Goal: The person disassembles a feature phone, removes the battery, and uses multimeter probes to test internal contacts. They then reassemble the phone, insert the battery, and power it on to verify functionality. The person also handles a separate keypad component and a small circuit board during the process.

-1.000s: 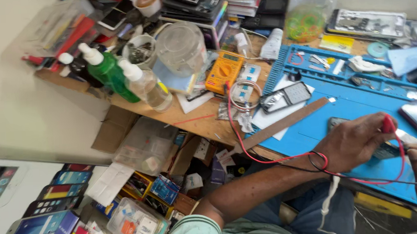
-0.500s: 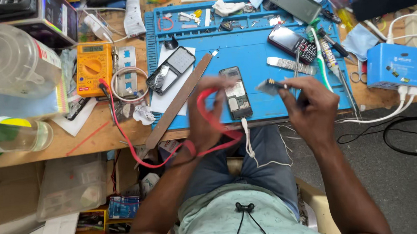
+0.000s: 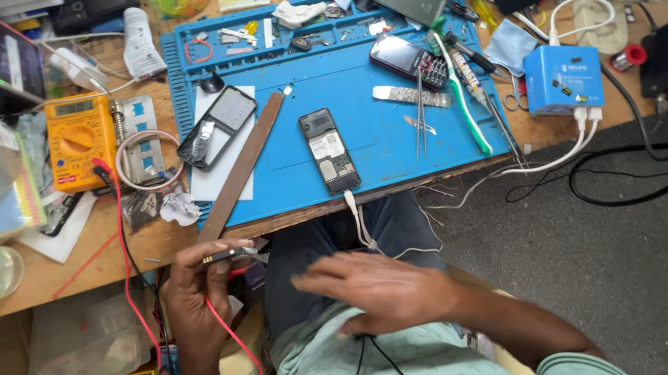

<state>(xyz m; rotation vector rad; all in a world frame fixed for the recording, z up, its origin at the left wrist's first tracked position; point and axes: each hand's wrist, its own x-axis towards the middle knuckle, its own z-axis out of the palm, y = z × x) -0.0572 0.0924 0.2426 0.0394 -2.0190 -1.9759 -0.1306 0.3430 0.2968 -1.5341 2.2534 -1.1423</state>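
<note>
Work mat (image 3: 393,140): blue. Multimeter (image 3: 80,141): orange-yellow with a grey dial; its lead (image 3: 124,249) is red. Opened phone (image 3: 329,150): black. Small box (image 3: 563,79): blue, with white cables (image 3: 559,156). Toothbrush (image 3: 465,108): green and white. Shirt (image 3: 385,360): pale green

My left hand (image 3: 201,298) sits at seven o'clock below the wooden bench edge (image 3: 80,260), pinching a small dark flat part (image 3: 225,255), with the red probe lead (image 3: 133,288) running up to the yellow multimeter (image 3: 80,141) at ten o'clock. My right hand (image 3: 372,290) lies flat over my lap at six o'clock. Straight ahead on the blue rubber work mat (image 3: 379,161), the opened black phone (image 3: 329,150) lies at twelve o'clock; the long flat wooden strip (image 3: 242,164) slants left of it, the metal tweezers (image 3: 421,115) right of it.
</note>
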